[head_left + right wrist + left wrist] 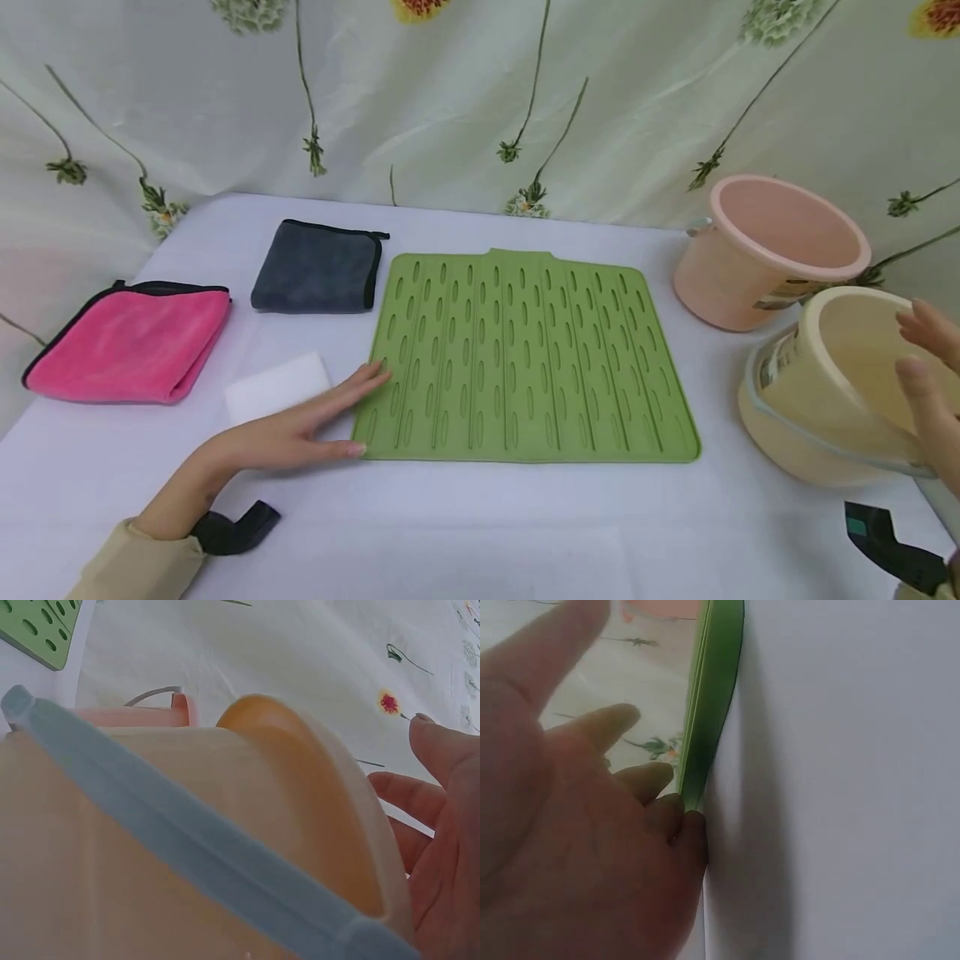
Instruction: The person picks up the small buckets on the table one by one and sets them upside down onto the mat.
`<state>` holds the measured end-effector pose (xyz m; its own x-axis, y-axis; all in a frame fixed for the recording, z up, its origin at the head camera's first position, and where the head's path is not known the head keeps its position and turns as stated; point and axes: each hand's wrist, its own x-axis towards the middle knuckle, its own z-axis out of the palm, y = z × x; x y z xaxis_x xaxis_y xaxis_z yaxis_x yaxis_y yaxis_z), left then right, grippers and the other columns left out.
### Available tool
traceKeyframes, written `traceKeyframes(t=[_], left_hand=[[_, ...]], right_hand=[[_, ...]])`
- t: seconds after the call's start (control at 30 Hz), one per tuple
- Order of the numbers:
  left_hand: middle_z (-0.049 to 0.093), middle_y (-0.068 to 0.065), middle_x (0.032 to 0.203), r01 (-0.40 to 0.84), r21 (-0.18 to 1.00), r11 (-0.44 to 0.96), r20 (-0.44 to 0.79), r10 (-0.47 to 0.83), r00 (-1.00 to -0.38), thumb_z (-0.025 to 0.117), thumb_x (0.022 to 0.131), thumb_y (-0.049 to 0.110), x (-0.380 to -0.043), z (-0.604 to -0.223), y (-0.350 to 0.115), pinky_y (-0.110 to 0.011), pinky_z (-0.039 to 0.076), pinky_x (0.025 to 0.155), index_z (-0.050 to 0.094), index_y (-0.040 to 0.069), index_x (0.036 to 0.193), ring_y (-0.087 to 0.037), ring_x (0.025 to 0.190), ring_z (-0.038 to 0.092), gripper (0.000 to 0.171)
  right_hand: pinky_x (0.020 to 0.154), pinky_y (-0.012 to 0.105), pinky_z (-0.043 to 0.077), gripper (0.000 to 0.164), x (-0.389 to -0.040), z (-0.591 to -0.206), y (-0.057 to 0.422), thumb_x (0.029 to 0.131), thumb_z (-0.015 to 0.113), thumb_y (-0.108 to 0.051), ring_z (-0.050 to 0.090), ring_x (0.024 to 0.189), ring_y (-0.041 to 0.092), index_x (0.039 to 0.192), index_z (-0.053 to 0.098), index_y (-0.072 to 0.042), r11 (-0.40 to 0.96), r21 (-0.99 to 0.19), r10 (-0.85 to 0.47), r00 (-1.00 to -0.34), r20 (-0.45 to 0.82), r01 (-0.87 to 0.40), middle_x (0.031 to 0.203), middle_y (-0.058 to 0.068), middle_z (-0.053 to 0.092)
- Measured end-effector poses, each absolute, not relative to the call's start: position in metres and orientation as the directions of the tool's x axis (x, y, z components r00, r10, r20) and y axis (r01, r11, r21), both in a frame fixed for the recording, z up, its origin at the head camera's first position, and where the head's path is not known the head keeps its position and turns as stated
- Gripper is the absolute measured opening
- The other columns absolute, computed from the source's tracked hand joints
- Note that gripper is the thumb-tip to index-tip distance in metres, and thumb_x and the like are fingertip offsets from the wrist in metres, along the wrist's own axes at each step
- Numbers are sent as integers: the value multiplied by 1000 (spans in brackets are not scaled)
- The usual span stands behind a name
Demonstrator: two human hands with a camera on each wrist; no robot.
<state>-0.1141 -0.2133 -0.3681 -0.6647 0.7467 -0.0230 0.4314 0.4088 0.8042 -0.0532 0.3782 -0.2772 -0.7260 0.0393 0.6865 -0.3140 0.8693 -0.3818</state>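
A green mat (525, 358) with rows of oval slots lies flat on the white-covered table. My left hand (281, 437) is spread at its left side, fingertips and thumb on the mat's near-left corner. In the left wrist view the mat's edge (709, 697) runs up past my fingertips. At the far right, my right hand (933, 417) is in front of the mouth of a cream bucket (795, 417), partly cut off by the frame. The right wrist view shows its thumb raised and its fingers loosely bent beside the rim. The bucket's grey-blue handle (180, 817) hangs down across its side.
Behind the cream bucket stands a pink bucket (712, 287). A folded dark grey towel (318, 271) and a folded pink towel (135, 342), both black-edged, lie left of the mat. A white pad (281, 385) lies partly behind my left hand. A flowered curtain (450, 108) hangs behind the table.
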Motion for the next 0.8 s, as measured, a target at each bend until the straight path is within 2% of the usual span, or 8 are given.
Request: traceKeyframes(t=[0.2, 0.37, 0.43, 0.47, 0.57, 0.63, 0.67, 0.8], left_hand=[[7, -8, 155, 487, 744, 457, -27, 750, -661, 59, 93, 28, -116, -374, -215, -12, 4, 102, 20, 18, 151, -29, 139, -3, 71], [10, -6, 155, 534, 682, 499, -32, 750, -660, 59, 93, 31, -116, -376, -214, -26, 8, 106, 26, 20, 150, -29, 139, -3, 66], [11, -5, 155, 538, 675, 504, -35, 751, -660, 59, 93, 30, -116, -376, -214, -35, 10, 107, 27, 21, 149, -29, 140, -3, 65], [11, -5, 155, 539, 674, 505, -36, 752, -659, 59, 93, 30, -116, -377, -214, -40, 12, 107, 28, 21, 149, -29, 140, -3, 65], [11, -5, 155, 538, 676, 503, -40, 754, -655, 59, 93, 30, -117, -377, -213, -53, 15, 105, 29, 21, 149, -29, 140, -3, 64], [10, -5, 155, 534, 679, 504, -46, 755, -655, 59, 93, 30, -117, -377, -213, -58, 16, 102, 29, 22, 148, -28, 140, -4, 64], [10, -5, 155, 532, 680, 505, -48, 755, -654, 59, 93, 31, -117, -378, -212, -59, 16, 101, 30, 22, 148, -28, 140, -4, 63], [10, -4, 155, 523, 685, 507, -57, 753, -656, 59, 93, 31, -117, -378, -212, -63, 17, 99, 30, 23, 148, -27, 140, -5, 63]], right_hand=[[106, 26, 17, 51, -73, -313, 428, 93, 56, -4, 39, 125, 5, 141, 43, -14, 797, -490, 14, -801, 599, -352, 137, 3, 48], [103, 60, 4, 75, -79, -325, 446, 89, 62, -3, 25, 130, -3, 150, 24, -26, 812, -519, -43, -914, 403, -267, 150, -3, 29], [97, 67, 16, 85, -77, -322, 441, 86, 68, -6, 20, 127, -10, 150, 17, -30, 857, -469, -60, -947, 317, -212, 152, -7, 22], [90, 70, 23, 89, -75, -317, 436, 85, 69, -7, 19, 131, -3, 151, 14, -30, 863, -462, -78, -957, 280, -205, 153, -4, 19], [70, 63, 44, 96, -68, -300, 414, 81, 74, -10, 24, 135, 30, 151, 12, -27, 879, -441, -107, -975, 192, -184, 151, 13, 20], [56, 46, 52, 93, -63, -289, 401, 81, 75, -12, 39, 118, 52, 151, 14, -21, 893, -408, -131, -978, 162, -188, 144, 28, 26], [55, 52, 50, 91, -61, -285, 396, 83, 73, -11, 39, 109, 61, 151, 14, -20, 891, -411, -146, -979, 144, -193, 140, 34, 27], [47, 32, 47, 79, -57, -277, 389, 88, 67, -11, 52, 85, 54, 151, 19, -17, 912, -353, -179, -976, 121, -210, 129, 42, 35]])
